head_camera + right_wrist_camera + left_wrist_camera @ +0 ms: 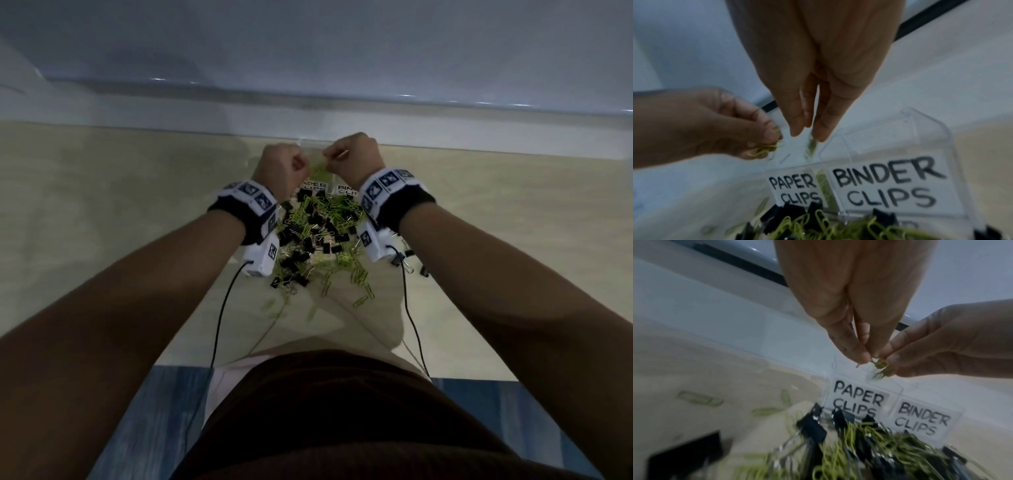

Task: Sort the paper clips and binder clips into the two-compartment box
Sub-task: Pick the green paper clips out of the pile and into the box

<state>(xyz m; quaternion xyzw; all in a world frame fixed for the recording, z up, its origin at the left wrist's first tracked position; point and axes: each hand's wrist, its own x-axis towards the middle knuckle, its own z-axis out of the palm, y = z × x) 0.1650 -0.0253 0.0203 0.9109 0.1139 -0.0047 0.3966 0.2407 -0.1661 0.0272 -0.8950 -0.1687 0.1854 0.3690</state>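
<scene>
A clear two-compartment box (920, 116) stands at the back of the table, labelled PAPER CLIPS on the left and BINDER CLIPS on the right. In front of it lies a mixed pile (318, 233) of green paper clips and black binder clips. Both hands hover close together above the paper-clips compartment (859, 399). My left hand (865, 359) pinches a small bunch of green paper clips (764, 149) with curled fingers. My right hand (806, 134) pinches green paper clips (882, 368) at its fingertips, one blurred clip (813, 146) hanging just under them. A few green clips lie inside that compartment.
Loose paper clips (363, 301) trail toward the near table edge, and a few binder clips (407, 267) lie under the right wrist. A pale wall ledge (308, 113) runs right behind the box. Black cables hang from both wrist cameras.
</scene>
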